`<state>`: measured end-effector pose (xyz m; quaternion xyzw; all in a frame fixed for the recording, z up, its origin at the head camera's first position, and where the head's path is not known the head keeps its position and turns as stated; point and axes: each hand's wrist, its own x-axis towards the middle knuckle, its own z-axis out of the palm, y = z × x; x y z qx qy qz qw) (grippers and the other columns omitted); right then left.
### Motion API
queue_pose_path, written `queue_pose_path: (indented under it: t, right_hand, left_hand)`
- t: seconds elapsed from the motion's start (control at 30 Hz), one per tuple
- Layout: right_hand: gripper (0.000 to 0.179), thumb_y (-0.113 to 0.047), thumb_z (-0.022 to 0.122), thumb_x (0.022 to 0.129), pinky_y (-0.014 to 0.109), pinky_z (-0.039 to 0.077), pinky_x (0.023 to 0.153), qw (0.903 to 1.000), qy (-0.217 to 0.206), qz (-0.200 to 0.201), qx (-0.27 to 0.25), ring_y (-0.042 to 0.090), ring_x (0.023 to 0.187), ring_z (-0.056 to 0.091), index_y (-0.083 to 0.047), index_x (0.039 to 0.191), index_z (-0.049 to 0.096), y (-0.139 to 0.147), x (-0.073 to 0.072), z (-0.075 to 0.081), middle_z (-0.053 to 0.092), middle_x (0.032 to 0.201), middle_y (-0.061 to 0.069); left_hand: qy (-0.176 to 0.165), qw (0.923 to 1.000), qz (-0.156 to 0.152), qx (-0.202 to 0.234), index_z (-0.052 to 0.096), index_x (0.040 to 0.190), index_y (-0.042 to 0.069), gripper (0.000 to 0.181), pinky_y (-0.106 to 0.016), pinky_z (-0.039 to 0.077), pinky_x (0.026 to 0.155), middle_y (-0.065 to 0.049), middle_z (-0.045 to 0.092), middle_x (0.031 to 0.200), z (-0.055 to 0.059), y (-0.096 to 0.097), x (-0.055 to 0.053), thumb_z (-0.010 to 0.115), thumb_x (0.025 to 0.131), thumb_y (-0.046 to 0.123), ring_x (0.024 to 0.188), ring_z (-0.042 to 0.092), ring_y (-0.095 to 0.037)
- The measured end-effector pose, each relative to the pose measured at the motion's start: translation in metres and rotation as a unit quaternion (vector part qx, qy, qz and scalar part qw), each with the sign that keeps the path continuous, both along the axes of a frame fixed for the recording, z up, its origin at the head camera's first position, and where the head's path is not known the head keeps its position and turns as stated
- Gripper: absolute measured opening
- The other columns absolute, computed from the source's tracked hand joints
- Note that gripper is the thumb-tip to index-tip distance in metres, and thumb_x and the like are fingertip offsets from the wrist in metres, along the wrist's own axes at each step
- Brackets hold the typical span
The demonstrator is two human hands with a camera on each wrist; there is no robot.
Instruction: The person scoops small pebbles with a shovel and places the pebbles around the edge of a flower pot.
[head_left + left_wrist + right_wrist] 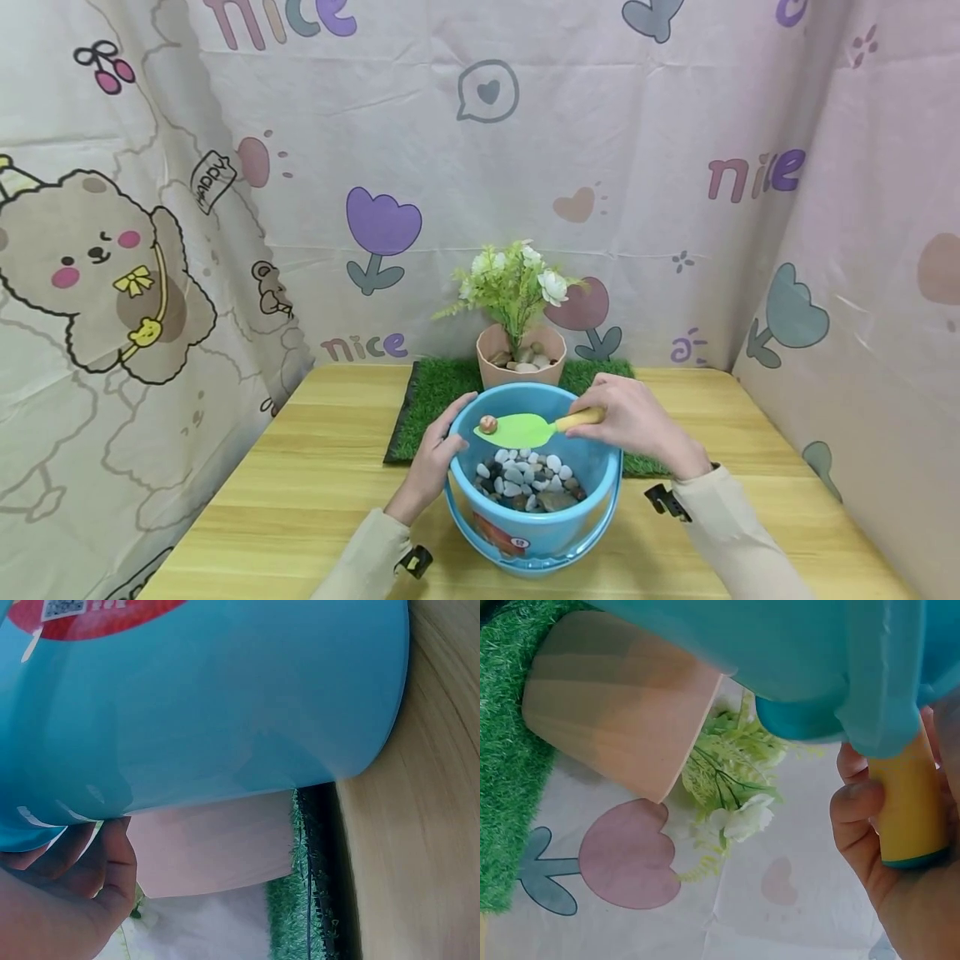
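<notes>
A blue bucket (534,533) stands on the table, with many small white, grey and brown pebbles (525,477) at its bottom. My left hand (437,446) holds the bucket's left rim; the left wrist view shows its fingers (112,862) hooked at that edge. Over the bucket's opening, my right hand (630,415) grips the yellow handle of a toy trowel (521,431) with a green blade. One round reddish-brown pebble (488,424) lies near the blade's tip. In the right wrist view the fingers curl round the handle (907,810), while the bucket hides the blade.
Behind the bucket, a pink flowerpot (522,377) with stones and white artificial flowers (517,283) stands on a green grass mat (442,387). The bucket's handle (480,546) hangs down in front. A printed cloth (645,125) surrounds the wooden table (300,475).
</notes>
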<state>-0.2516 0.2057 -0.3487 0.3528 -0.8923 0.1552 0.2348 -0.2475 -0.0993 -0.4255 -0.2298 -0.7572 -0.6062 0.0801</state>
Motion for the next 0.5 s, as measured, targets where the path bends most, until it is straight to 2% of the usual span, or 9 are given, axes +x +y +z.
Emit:
queue_pose_path:
  t: [0.17, 0.33, 0.5]
  right_hand:
    - [0.022, -0.034, 0.088, 0.068, 0.018, 0.039, 0.059, 0.9998, 0.008, 0.0, -0.021, -0.001, 0.068, 0.044, -0.023, 0.086, 0.08, 0.003, 0.0, 0.006, 0.063, 0.074, -0.018]
    - [0.023, -0.033, 0.086, 0.07, 0.019, 0.041, 0.057, 0.9994, -0.008, -0.002, -0.034, 0.0, 0.069, 0.044, -0.022, 0.089, 0.08, 0.008, 0.0, 0.011, 0.066, 0.078, -0.016]
    - [0.021, -0.033, 0.085, 0.072, 0.019, 0.04, 0.056, 0.999, -0.016, -0.015, -0.039, 0.002, 0.068, 0.043, -0.023, 0.09, 0.08, 0.014, 0.002, 0.017, 0.064, 0.077, -0.017]
  left_hand:
    - [-0.004, 1.0, 0.004, -0.003, 0.042, 0.149, 0.019, 0.068, -0.042, 0.049, 0.092, -0.006, 0.05, 0.147, -0.001, 0.0, -0.001, 0.042, 0.083, 0.006, 0.123, 0.057, -0.028]
    - [0.001, 1.0, 0.002, -0.005, 0.042, 0.149, 0.016, 0.068, -0.04, 0.05, 0.089, -0.011, 0.05, 0.145, -0.001, 0.0, -0.002, 0.041, 0.083, 0.005, 0.121, 0.057, -0.032]
    - [0.005, 1.0, 0.002, -0.005, 0.042, 0.149, 0.016, 0.067, -0.044, 0.051, 0.092, -0.013, 0.05, 0.145, -0.002, -0.001, -0.002, 0.042, 0.083, 0.005, 0.122, 0.056, -0.034]
